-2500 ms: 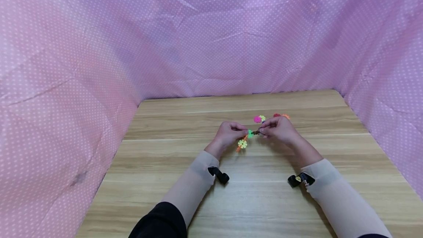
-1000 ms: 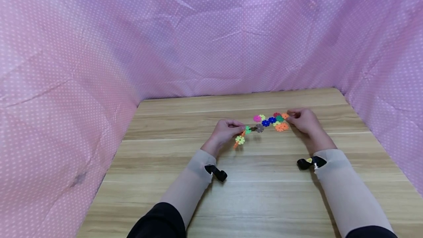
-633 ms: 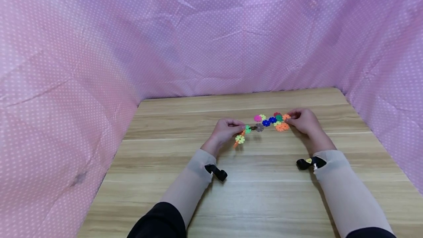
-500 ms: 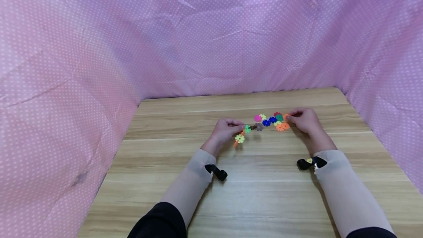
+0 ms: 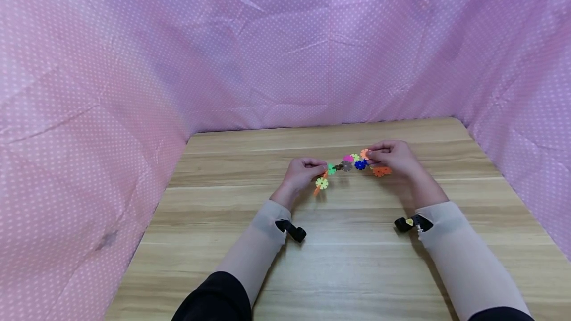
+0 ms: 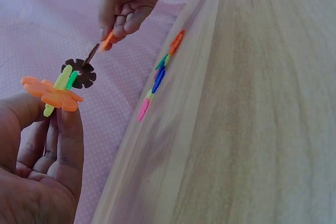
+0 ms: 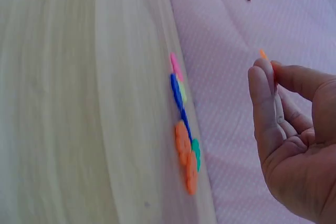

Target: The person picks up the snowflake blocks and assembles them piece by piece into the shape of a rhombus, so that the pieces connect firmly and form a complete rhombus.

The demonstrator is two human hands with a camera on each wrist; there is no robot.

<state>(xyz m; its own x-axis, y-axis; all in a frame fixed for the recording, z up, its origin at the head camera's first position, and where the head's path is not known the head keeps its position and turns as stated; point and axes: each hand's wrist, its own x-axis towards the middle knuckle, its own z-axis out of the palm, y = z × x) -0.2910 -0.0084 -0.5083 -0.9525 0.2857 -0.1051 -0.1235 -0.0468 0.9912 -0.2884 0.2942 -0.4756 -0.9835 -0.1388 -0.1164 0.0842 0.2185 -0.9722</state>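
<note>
One person's left hand [image 5: 300, 176] pinches a chain of joined flower-shaped discs [image 5: 321, 183], yellow, orange, green and brown, above the tabletop [image 5: 339, 266], while the right hand [image 5: 396, 158] pinches a lone orange disc [image 5: 365, 153] just apart from the chain's brown end. Beyond, more discs [image 5: 360, 165] in pink, blue, yellow, green and orange lie toward the tabletop's far edge, with pink polka-dotted cloth [image 5: 285, 58] hanging behind.
</note>
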